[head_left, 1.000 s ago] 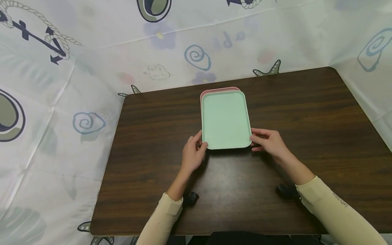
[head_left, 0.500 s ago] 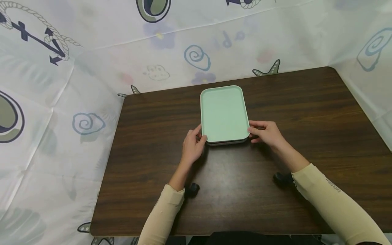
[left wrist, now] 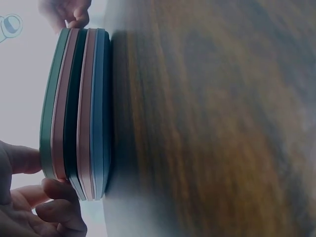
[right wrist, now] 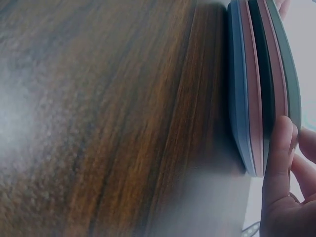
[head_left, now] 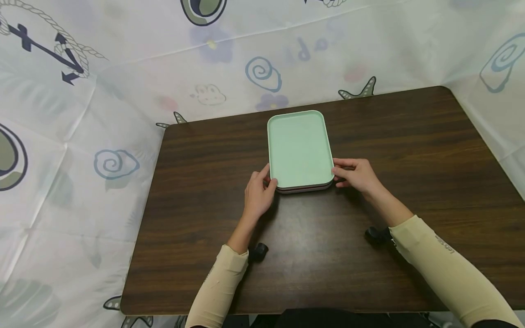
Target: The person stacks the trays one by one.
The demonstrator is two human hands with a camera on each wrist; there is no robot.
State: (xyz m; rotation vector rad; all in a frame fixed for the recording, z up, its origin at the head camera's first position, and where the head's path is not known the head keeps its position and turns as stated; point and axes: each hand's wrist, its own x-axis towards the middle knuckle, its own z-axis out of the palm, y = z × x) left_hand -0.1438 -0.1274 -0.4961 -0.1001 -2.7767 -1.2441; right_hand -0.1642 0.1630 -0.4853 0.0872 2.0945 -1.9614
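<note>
A light green rectangular tray (head_left: 301,148) lies on top of a stack in the head view. Below it, the left wrist view shows a pink tray (left wrist: 58,123), a dark green one (left wrist: 73,98), another pink one and a blue tray (left wrist: 99,108) at the bottom, on the table. My left hand (head_left: 259,193) grips the near left corner, thumb at the light green edge and curled fingers just below. At the near right corner my right hand (head_left: 360,176) pinches the upper trays' edge, a fingertip (right wrist: 282,129) against the pink rim.
The stack stands on a dark wood-grain table (head_left: 205,168), near its back edge. A white printed cloth (head_left: 164,77) hangs behind and to the left. Black wrist devices (head_left: 258,252) sit under both forearms.
Both hands have moved the light green tray away from the person. The pink rim at its far side is now covered, and lower tray edges show at the near side.
</note>
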